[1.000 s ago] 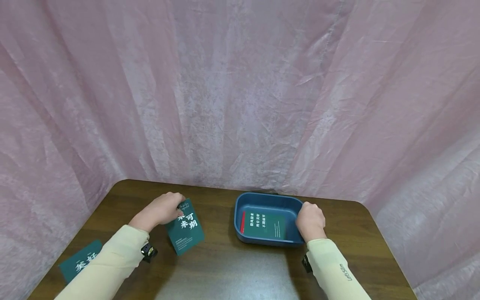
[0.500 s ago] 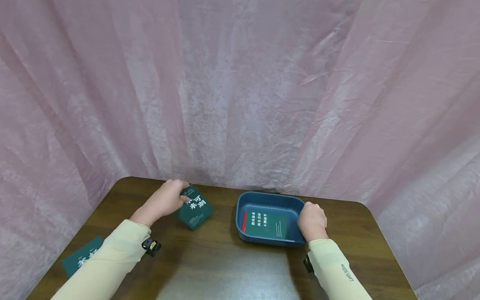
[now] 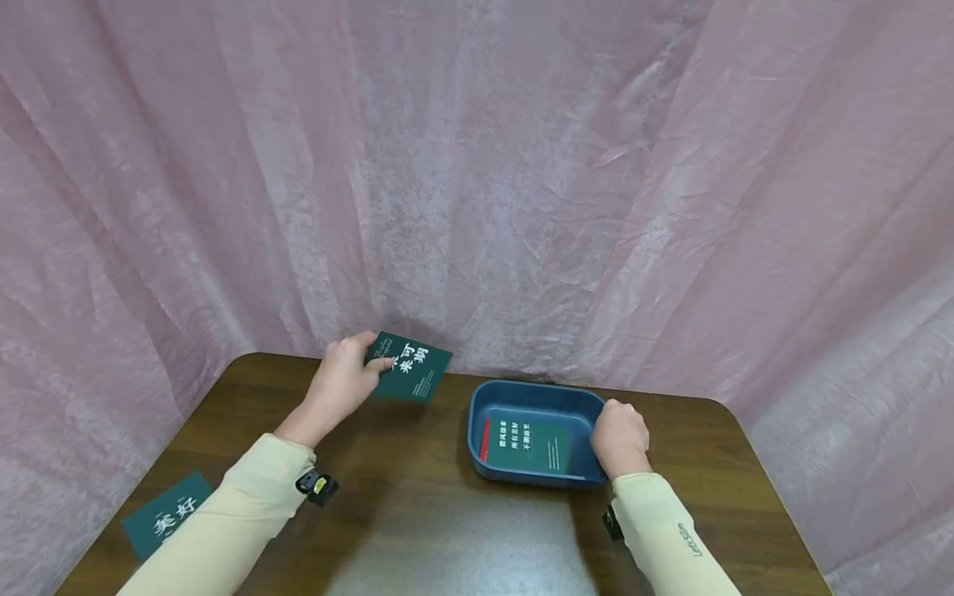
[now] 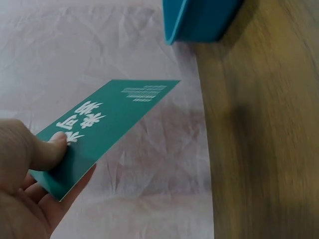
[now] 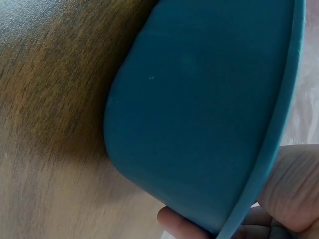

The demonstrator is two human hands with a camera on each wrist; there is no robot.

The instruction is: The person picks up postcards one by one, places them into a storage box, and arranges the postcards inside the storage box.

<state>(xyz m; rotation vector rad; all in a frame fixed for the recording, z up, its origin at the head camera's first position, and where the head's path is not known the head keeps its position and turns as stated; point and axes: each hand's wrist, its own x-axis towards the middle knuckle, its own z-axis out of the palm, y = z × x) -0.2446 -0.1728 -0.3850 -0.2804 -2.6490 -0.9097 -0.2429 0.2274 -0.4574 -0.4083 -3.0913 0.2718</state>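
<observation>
My left hand (image 3: 344, 377) pinches a green card (image 3: 408, 369) with white characters, thumb on its printed face and fingers beneath. In the left wrist view the card (image 4: 112, 117) tilts away from the hand, raised off the table. My right hand (image 3: 620, 439) grips the right end of a blue plastic tub (image 3: 474, 451); the right wrist view shows fingers (image 5: 182, 224) under its rim and the palm side over it. Inside the tub lies another green card (image 3: 540, 447) with white writing and a red strip at its left edge.
A further green card (image 3: 166, 517) lies at the table's left side, partly covered by my left sleeve (image 3: 224, 517). The brown wooden table (image 3: 447, 530) ends at the back against a pink curtain (image 3: 477, 207).
My left hand has lifted the green card from the table and carried it up, back and to the right, turning it. My right hand stays on the tub.
</observation>
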